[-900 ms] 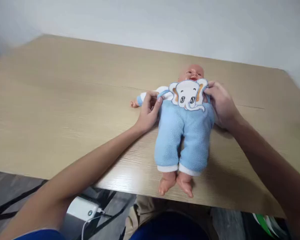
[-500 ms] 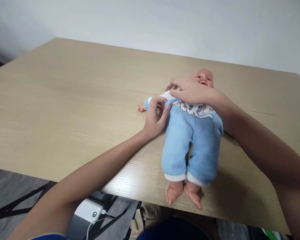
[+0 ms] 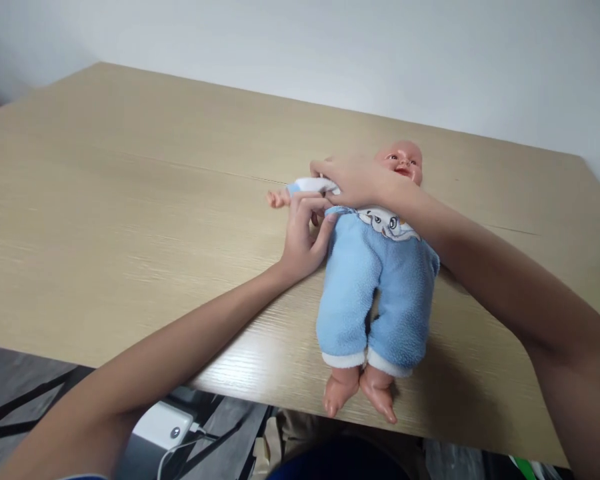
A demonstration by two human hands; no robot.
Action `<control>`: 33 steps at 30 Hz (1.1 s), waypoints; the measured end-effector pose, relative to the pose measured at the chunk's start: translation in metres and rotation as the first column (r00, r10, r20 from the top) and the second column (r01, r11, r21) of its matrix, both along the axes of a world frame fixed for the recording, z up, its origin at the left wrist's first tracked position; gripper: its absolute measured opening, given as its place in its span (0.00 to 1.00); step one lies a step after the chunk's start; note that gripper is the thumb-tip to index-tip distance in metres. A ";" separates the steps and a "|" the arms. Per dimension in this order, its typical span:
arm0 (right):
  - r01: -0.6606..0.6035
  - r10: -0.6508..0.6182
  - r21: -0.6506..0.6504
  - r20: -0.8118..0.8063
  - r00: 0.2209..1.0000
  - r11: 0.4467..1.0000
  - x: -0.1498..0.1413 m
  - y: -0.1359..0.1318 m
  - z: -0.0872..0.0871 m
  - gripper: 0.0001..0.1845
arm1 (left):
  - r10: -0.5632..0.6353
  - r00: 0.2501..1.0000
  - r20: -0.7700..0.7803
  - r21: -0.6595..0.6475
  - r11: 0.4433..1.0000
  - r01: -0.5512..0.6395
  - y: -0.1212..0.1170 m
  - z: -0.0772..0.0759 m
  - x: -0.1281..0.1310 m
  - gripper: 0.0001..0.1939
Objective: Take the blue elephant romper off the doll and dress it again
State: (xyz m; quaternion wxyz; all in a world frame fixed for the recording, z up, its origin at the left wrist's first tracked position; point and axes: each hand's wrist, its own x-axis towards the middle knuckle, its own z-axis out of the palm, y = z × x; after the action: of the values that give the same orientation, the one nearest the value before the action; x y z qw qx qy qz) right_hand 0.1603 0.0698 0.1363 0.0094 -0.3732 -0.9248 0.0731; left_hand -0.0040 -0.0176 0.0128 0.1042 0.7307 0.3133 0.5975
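Observation:
A baby doll (image 3: 403, 160) lies face up on a light wooden table (image 3: 130, 200), its bare feet over the near edge. It wears light blue fleece overalls (image 3: 375, 287) with an elephant bib, mostly hidden under my right forearm. My left hand (image 3: 303, 233) pinches the overalls' strap or edge at the doll's shoulder, fingers closed on the fabric. My right hand (image 3: 350, 180) reaches across the doll's chest and grips its white-sleeved arm (image 3: 307, 185), which points left.
A white wall runs behind the table. Under the near edge, a white power adapter (image 3: 165, 423) with a cable lies on the grey floor beside black table legs. My knees show below the table edge.
My right hand has left the bib's right side and crossed over the doll's chest to its left-pointing arm, which is now lifted. My left hand has stayed at the shoulder strap.

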 end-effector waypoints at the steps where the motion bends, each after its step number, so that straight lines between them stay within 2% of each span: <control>1: 0.030 -0.029 0.019 -0.055 0.998 0.999 0.005 -0.002 0.003 0.13 | 0.009 1.000 -0.004 0.030 1.000 -0.009 -0.001 0.000 0.000 0.06; 5: 0.091 -0.078 0.043 -0.241 0.967 0.995 0.030 -0.009 0.013 0.24 | 0.137 0.991 -0.002 0.106 0.985 -0.136 -0.005 -0.002 0.005 0.06; 8: 0.098 -0.095 -0.008 -0.324 0.941 0.995 0.044 -0.013 0.015 0.25 | 0.229 0.973 -0.014 0.195 0.955 -0.222 -0.006 -0.005 0.006 0.08; 11: 0.127 -0.139 -0.056 -0.345 0.928 0.990 0.047 -0.016 0.012 0.22 | 0.187 0.982 -0.010 0.301 0.937 -0.176 -0.002 -0.008 0.005 0.09; 14: 0.138 -0.153 -0.066 -0.333 0.930 0.988 0.043 -0.018 0.008 0.20 | 0.069 0.997 0.031 0.303 0.950 -0.075 0.002 -0.011 0.006 0.10; 16: 0.132 -0.144 -0.058 -0.331 0.933 0.990 0.041 -0.020 0.006 0.18 | -0.019 0.993 0.113 0.230 0.973 -0.007 0.004 -0.012 0.009 0.10; 18: 0.114 -0.125 -0.052 -0.342 0.931 0.992 0.040 -0.023 0.006 0.18 | -0.055 0.968 0.244 0.115 0.993 0.027 0.006 -0.014 0.012 0.11; 21: 0.113 -0.140 -0.091 -0.396 0.908 0.989 0.042 -0.033 0.004 0.15 | 0.019 0.924 0.382 -0.149 0.988 0.041 0.009 -0.015 0.015 0.17; 23: 0.141 -0.192 -0.145 -0.438 0.878 0.979 0.044 -0.042 0.003 0.13 | 0.050 0.905 0.423 -0.303 0.949 0.089 0.012 -0.015 0.014 0.21; 25: 0.189 -0.260 -0.199 -0.442 0.858 0.962 0.046 -0.051 -0.001 0.14 | 0.033 0.881 0.472 -0.401 0.898 0.181 0.017 -0.017 0.013 0.25; 30: 0.248 -0.306 -0.194 -0.382 0.872 0.949 0.053 -0.065 -0.015 0.20 | -0.005 0.828 0.561 -0.483 0.810 0.332 0.031 -0.027 0.010 0.32; 33: 0.253 -0.336 -0.229 -0.492 0.803 0.940 0.054 -0.063 -0.026 0.18 | -0.040 0.814 0.579 -0.540 0.729 0.420 0.042 -0.034 0.010 0.31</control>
State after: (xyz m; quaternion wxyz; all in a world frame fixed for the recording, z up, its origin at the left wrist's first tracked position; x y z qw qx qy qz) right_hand 0.2148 0.0071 0.1099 0.2440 -0.4777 -0.8092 0.2399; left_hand 0.0063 0.0244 -0.0214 0.5082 0.4888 0.3604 0.6107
